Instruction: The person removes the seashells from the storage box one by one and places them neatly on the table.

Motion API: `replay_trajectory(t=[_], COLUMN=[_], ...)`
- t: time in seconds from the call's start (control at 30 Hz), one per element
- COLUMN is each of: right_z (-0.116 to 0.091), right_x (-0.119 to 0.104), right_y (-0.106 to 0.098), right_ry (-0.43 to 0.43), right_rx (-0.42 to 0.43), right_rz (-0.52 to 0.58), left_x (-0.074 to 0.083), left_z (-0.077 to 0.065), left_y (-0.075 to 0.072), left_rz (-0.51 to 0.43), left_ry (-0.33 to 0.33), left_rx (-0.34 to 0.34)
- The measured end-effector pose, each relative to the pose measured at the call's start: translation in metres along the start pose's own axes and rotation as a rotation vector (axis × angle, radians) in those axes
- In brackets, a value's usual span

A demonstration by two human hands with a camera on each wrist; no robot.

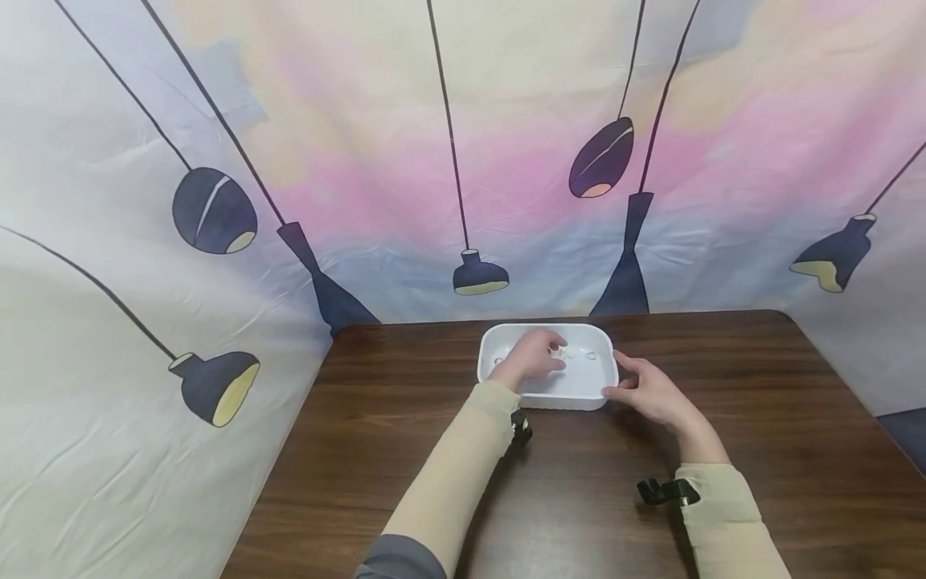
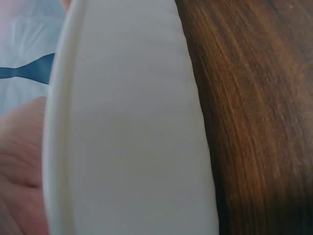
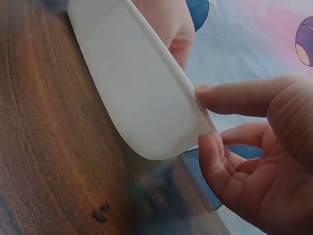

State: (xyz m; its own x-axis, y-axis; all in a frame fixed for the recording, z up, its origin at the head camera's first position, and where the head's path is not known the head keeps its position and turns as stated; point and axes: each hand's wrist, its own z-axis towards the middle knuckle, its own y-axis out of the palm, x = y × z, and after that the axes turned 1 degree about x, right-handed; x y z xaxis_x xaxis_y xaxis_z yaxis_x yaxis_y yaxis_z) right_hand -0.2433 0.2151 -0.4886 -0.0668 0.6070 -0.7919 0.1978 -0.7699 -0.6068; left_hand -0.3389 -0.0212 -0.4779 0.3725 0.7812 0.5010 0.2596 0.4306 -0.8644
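A white rectangular tray (image 1: 553, 402) with rounded corners sits near the far edge of the table. My left hand (image 1: 534, 356) reaches over its near rim and down inside, thumb and forefinger apart, with small pale bits (image 1: 569, 354) by the fingertips. To the right in the tray lies a small ring-like piece (image 1: 591, 355); what it is, I cannot tell. With thumb at the near side and fingers round the right end, my right hand (image 1: 651, 392) holds the tray's corner. The right wrist view shows that thumb (image 3: 230, 98) pressed on the rim.
Beneath everything is a dark brown wooden table (image 1: 579, 498). A cloth backdrop (image 1: 362, 121) printed with hanging lamps rises right behind the table's far edge. Black camera mounts (image 1: 669, 491) are strapped at both wrists.
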Motion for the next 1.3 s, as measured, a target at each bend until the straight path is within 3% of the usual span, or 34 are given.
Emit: replay_trajectory(t=[0.27,0.53,0.83,1.3], right_z=[-0.001,-0.001,-0.002,-0.002], right_x=[-0.001,0.0,0.0,-0.001], right_y=[0.001,0.001,0.001,-0.001], right_ry=[-0.002,0.002,0.005,-0.03], right_rx=[0.007,0.01,0.017,0.003], right_rz=[0.002,0.008,-0.011,0.026], left_x=[-0.003,-0.001,-0.003,-0.007], left_z=[0.007,0.007,0.008,0.013], left_y=[0.008,0.013,0.018,0.022], left_rz=[0.067,0.162,0.275,0.236], left_ry=[-0.084,-0.08,-0.054,-0.086], left_rx=[0.039,0.101,0.092,0.08])
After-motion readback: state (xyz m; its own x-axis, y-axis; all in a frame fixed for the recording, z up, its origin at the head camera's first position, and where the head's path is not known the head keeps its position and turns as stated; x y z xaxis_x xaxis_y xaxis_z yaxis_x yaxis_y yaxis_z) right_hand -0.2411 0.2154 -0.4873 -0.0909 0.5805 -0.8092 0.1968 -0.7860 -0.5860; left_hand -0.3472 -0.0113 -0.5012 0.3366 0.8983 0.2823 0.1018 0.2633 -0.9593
